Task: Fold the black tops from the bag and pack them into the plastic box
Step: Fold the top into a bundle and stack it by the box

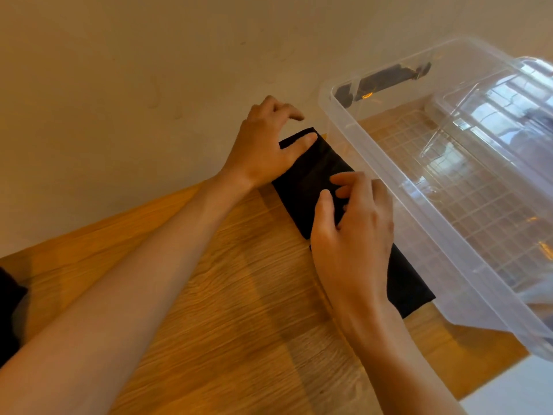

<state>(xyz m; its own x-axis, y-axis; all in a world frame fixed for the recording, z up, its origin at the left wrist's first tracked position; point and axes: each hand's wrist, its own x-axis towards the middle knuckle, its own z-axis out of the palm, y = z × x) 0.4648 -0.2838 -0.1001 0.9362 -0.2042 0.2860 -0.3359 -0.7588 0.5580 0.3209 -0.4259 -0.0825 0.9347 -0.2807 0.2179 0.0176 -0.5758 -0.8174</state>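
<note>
1. A wooden tabletop (239,295) meets a beige wall (119,85).
2. The folded black top (302,187) lies flat, just beside the clear plastic box (374,163).
3. The left grip (260,145) is spread wide, thumb pressing the top's far end.
4. The right grip (353,235) is curled on the cloth; whether it pinches, I cannot tell.

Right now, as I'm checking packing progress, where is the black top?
Head view, centre: the top lies on the table beside the box's left wall, not inside, touched by left hand and right hand.
</note>
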